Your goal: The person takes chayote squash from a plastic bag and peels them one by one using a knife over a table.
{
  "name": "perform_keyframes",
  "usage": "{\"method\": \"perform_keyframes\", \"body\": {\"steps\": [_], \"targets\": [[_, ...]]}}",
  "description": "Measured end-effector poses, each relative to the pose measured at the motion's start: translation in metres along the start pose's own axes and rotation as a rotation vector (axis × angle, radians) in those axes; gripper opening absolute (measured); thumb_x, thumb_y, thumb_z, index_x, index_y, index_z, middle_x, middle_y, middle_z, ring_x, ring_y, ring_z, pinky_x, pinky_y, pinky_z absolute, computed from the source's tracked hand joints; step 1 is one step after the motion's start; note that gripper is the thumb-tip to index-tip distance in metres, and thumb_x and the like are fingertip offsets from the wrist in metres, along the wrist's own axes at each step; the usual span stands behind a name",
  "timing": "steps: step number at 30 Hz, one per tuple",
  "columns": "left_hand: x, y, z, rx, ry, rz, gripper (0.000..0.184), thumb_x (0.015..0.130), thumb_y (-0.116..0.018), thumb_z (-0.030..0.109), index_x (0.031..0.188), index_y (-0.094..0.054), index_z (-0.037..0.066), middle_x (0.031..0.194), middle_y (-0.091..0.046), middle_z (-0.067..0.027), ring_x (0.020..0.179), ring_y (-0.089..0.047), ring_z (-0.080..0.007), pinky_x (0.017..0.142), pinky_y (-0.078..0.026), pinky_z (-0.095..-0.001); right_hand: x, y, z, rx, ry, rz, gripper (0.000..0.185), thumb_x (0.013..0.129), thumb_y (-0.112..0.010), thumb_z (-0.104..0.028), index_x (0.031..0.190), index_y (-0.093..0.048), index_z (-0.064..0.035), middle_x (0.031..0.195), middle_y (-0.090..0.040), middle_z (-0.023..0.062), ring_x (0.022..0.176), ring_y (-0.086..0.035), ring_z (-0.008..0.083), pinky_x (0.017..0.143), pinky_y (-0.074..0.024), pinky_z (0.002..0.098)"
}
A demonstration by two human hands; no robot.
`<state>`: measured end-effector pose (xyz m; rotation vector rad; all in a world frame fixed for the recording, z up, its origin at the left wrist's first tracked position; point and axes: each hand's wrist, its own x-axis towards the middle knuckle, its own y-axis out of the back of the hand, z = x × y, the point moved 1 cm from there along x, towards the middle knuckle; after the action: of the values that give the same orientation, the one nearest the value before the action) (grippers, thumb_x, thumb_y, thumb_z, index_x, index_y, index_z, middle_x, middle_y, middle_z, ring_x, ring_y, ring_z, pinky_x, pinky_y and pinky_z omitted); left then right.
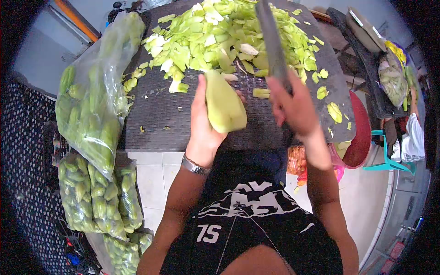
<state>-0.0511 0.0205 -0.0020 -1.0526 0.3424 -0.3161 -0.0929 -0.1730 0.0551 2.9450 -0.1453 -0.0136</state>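
Note:
My left hand (204, 112) is closed around a peeled, pale green pear-shaped fruit or vegetable (223, 103), held above the near edge of the dark woven-top table (160, 123). A big knife (271, 41) is gripped in my right hand (295, 105), its long blade pointing up and away; both are blurred by motion. The blade is apart from the fruit, to its right. Behind it, a large heap of pale green slices and shavings (197, 43) covers the far part of the table, partly hidden by the blade.
A clear plastic bag of long green produce (94, 96) leans over the table's left side. More filled bags (103, 195) stand below on the tiled floor. To the right are a red basin (360, 133), a turquoise stool (389, 162) and a dark bench (366, 87) with bags.

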Motion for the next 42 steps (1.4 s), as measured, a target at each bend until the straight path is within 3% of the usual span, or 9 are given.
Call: {"method": "perform_keyframes", "body": {"steps": [3, 5, 9, 19, 22, 25, 28, 33, 42], "targets": [[0.005, 0.005, -0.011, -0.205, 0.082, 0.113, 0.055, 0.103, -0.047, 0.055, 0.120, -0.061, 0.004, 0.104, -0.068, -0.0100, 0.098, -0.066, -0.0245, 0.088, -0.055, -0.0419, -0.038, -0.017, 0.009, -0.221, -0.014, -0.050, 0.024, 0.105, -0.054, -0.024, 0.115, -0.054, -0.0025, 0.084, -0.068, 0.0208, 0.075, -0.070, 0.0353, 0.065, -0.0528, 0.0454], [0.003, -0.002, -0.014, -0.162, 0.081, 0.188, 0.056, 0.102, -0.048, 0.057, 0.121, -0.062, 0.006, 0.106, -0.068, -0.0090, 0.101, -0.065, -0.0250, 0.091, -0.053, -0.0432, -0.059, -0.026, -0.006, -0.256, -0.103, -0.131, 0.024, 0.105, -0.052, -0.021, 0.118, -0.053, -0.0011, 0.094, -0.067, 0.0286, 0.087, -0.070, 0.0448, 0.071, -0.0529, 0.0491], [0.007, 0.001, -0.027, -0.070, 0.094, 0.220, 0.056, 0.101, -0.047, 0.060, 0.121, -0.061, 0.010, 0.104, -0.067, -0.0081, 0.094, -0.065, -0.0279, 0.087, -0.054, -0.0470, -0.080, -0.034, 0.013, -0.409, 0.214, 0.015, 0.018, 0.102, -0.054, -0.015, 0.111, -0.050, -0.0003, 0.088, -0.062, 0.0284, 0.081, -0.063, 0.0507, 0.066, -0.0502, 0.0554], [0.014, -0.004, -0.038, 0.005, 0.012, 0.223, 0.058, 0.100, -0.044, 0.065, 0.118, -0.061, 0.013, 0.098, -0.065, -0.0084, 0.086, -0.065, -0.0260, 0.077, -0.056, -0.0465, -0.095, -0.041, 0.023, -0.539, 0.263, 0.036, 0.012, 0.101, -0.055, -0.011, 0.099, -0.047, -0.0019, 0.080, -0.056, 0.0244, 0.073, -0.061, 0.0482, 0.059, -0.0503, 0.0545], [0.009, -0.010, -0.036, -0.005, 0.021, 0.231, 0.045, 0.105, -0.044, 0.056, 0.114, -0.061, 0.015, 0.097, -0.065, -0.0038, 0.089, -0.065, -0.0196, 0.081, -0.055, -0.0380, -0.095, -0.043, 0.026, -0.543, 0.301, 0.048, 0.013, 0.100, -0.055, -0.011, 0.098, -0.047, -0.0021, 0.080, -0.056, 0.0229, 0.072, -0.061, 0.0473, 0.059, -0.0512, 0.0533], [0.008, -0.012, -0.036, -0.004, 0.018, 0.246, 0.046, 0.104, -0.044, 0.056, 0.114, -0.061, 0.015, 0.096, -0.065, -0.0039, 0.088, -0.065, -0.0196, 0.082, -0.055, -0.0378, -0.095, -0.044, 0.028, -0.575, 0.336, 0.056, 0.012, 0.099, -0.056, -0.010, 0.097, -0.047, -0.0025, 0.079, -0.055, 0.0205, 0.069, -0.062, 0.0447, 0.057, -0.0527, 0.0509], [0.011, -0.007, -0.038, 0.029, -0.008, 0.236, 0.058, 0.100, -0.044, 0.065, 0.116, -0.061, 0.012, 0.099, -0.065, -0.0088, 0.087, -0.065, -0.0257, 0.077, -0.056, -0.0464, -0.094, -0.046, 0.029, -0.659, 0.380, 0.063, 0.011, 0.098, -0.057, -0.010, 0.095, -0.048, -0.0031, 0.079, -0.054, 0.0176, 0.066, -0.063, 0.0400, 0.054, -0.0540, 0.0472], [0.007, -0.010, -0.037, 0.079, -0.093, 0.197, 0.056, 0.102, -0.042, 0.064, 0.114, -0.059, 0.011, 0.096, -0.065, -0.0098, 0.085, -0.065, -0.0259, 0.078, -0.056, -0.0446, -0.091, -0.055, 0.044, -0.762, 0.437, 0.133, 0.011, 0.097, -0.058, -0.009, 0.093, -0.050, -0.0036, 0.079, -0.054, 0.0148, 0.061, -0.064, 0.0341, 0.049, -0.0541, 0.0425], [0.000, -0.014, -0.041, 0.214, -0.175, 0.218, 0.059, 0.104, -0.035, 0.064, 0.116, -0.057, 0.011, 0.095, -0.065, -0.0109, 0.084, -0.065, -0.0249, 0.077, -0.057, -0.0407, -0.081, -0.059, 0.055, -0.712, 0.408, 0.111, 0.011, 0.098, -0.056, -0.010, 0.101, -0.049, -0.0014, 0.078, -0.060, 0.0178, 0.061, -0.066, 0.0379, 0.052, -0.0562, 0.0453]]}}
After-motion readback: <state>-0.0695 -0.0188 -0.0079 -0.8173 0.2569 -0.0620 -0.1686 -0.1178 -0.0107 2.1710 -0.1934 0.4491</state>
